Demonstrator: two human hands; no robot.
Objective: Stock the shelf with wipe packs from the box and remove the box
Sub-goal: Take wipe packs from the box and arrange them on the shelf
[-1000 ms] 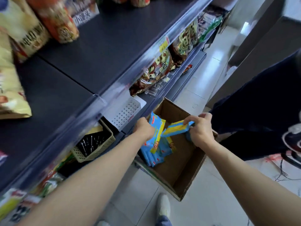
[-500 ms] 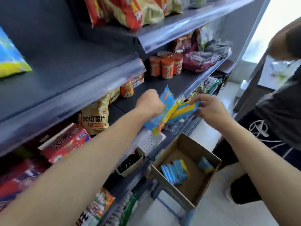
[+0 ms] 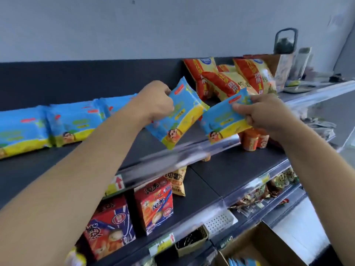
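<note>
Two soft, glossy packs, rectangular, blue with a yellow band, are held over the flat dark shelf (image 3: 30,166). The left pack (image 3: 178,116) is pinched at its top edge by the left hand (image 3: 157,100), arm outstretched. The right pack (image 3: 224,120) is gripped at its right edge between thumb and curled fingers of the right hand (image 3: 263,114). At 9 o'clock, a row (image 3: 57,123) of like packs lies on the shelf. The cardboard box (image 3: 272,246) is seen at 5 o'clock.
</note>
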